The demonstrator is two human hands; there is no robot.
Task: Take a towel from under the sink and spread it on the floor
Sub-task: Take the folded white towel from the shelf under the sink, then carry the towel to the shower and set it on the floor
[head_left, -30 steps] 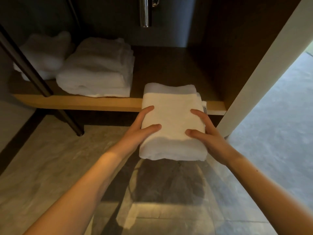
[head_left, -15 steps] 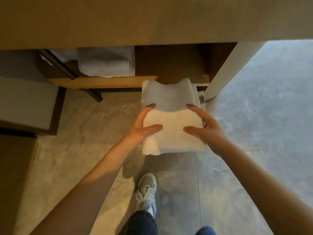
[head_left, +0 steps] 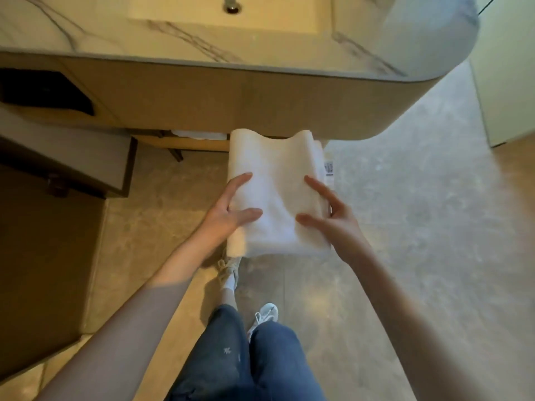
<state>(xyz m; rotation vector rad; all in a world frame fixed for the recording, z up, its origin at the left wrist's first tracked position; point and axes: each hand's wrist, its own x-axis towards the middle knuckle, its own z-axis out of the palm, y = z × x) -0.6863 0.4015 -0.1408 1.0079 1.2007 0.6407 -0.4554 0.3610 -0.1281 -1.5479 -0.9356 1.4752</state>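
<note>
The folded white terry towel is out from under the sink & held in mid-air, in front of the marble-topped vanity table, above the grey-beige stone tile floor. It's a thick folded bundle w/ its far edge sagging in the middle; a small label tag sticks out on its right side.

Left hand grips the towel's left edge: thumb lies on top, index stretched along the upper face, other fingers not visible, prob. underneath. Right hand mirrors it on the right edge, thumb & index on top, remaining fingers curled at the side. Both hands are closed around the towel, neither spread wide nor clenched hard.

Below the towel: blue jeans & white sneakers of the person, standing just in front of the vanity table. A sliver of other white towels shows on the wooden shelf under the vanity table, left of the held one.

Progress, as I judge it: step 1 (fetch towel) is done, since it's clear of the shelf. Left to do: unfold it, lower it, spread it flat on the floor. Open floor to the right of the vanity table looks like enough room for that. Roughly halfway, w/ the spreading part not yet begun.
</note>
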